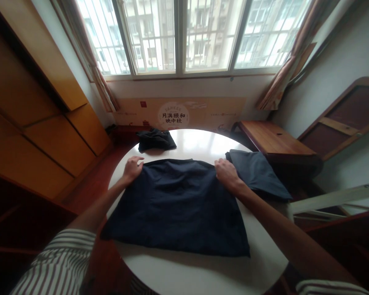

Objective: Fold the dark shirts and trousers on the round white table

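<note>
A dark navy garment (178,205) lies spread flat on a round white table (203,274). My left hand (133,167) rests on its far left corner, fingers curled onto the cloth's edge. At the far right corner my right hand (226,172) is closed on the fabric in the same way. Both arms reach forward over the table, in striped sleeves.
A crumpled dark garment (155,140) sits at the table's far edge. A folded dark piece (260,174) lies to the right, hanging over the rim. A wooden bench (273,139) stands at right, wooden cabinets (39,123) at left, a window behind.
</note>
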Action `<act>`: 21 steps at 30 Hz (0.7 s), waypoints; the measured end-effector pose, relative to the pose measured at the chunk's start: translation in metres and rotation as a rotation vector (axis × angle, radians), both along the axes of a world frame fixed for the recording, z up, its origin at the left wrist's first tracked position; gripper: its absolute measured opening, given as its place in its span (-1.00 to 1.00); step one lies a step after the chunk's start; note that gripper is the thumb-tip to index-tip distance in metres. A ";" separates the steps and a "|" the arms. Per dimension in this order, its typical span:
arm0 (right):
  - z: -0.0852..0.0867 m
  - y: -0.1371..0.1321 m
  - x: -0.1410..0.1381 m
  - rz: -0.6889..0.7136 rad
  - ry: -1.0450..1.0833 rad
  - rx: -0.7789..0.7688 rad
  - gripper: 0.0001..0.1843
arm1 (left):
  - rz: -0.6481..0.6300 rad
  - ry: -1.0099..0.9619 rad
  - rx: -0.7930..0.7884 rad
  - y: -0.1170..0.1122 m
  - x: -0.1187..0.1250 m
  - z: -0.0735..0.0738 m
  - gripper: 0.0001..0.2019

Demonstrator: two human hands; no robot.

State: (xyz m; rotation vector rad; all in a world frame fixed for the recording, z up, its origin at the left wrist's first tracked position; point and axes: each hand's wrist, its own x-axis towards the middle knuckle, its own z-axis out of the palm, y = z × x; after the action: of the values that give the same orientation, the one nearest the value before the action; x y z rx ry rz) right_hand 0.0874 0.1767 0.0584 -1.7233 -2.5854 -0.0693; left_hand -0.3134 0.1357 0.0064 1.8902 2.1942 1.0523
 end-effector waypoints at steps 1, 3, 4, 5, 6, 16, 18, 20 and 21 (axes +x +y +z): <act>-0.003 -0.006 -0.014 0.093 0.043 0.005 -0.62 | -0.111 0.087 0.041 -0.001 0.021 0.000 -0.73; -0.014 -0.017 -0.046 0.300 0.147 0.001 -0.57 | -0.394 0.207 0.033 -0.002 0.065 -0.002 -0.64; -0.022 -0.022 -0.060 0.365 0.183 -0.010 -0.53 | -0.490 0.256 -0.019 -0.002 0.085 -0.004 -0.59; -0.030 -0.024 -0.071 0.386 0.200 -0.031 -0.46 | -0.540 0.296 -0.096 -0.001 0.101 -0.007 -0.55; -0.038 -0.025 -0.079 0.374 0.203 -0.057 -0.39 | -0.556 0.330 -0.178 0.001 0.112 -0.009 -0.51; -0.064 0.016 -0.012 0.053 0.133 -0.162 -0.27 | -0.350 0.375 -0.405 0.005 0.048 -0.022 -0.42; -0.064 0.021 -0.002 0.016 0.125 -0.173 -0.31 | -0.283 0.371 -0.436 0.003 0.032 -0.022 -0.44; -0.063 0.022 0.001 -0.003 0.134 -0.168 -0.33 | -0.221 0.360 -0.471 0.000 0.020 -0.019 -0.46; -0.060 0.020 0.001 -0.001 0.140 -0.140 -0.34 | -0.191 0.359 -0.480 -0.002 0.017 -0.016 -0.47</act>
State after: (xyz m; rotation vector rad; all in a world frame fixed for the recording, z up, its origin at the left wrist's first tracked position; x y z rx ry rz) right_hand 0.0887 0.1965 -0.0019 -1.7033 -2.5426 0.2289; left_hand -0.2968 0.1337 -0.0098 2.1034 2.1093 0.1366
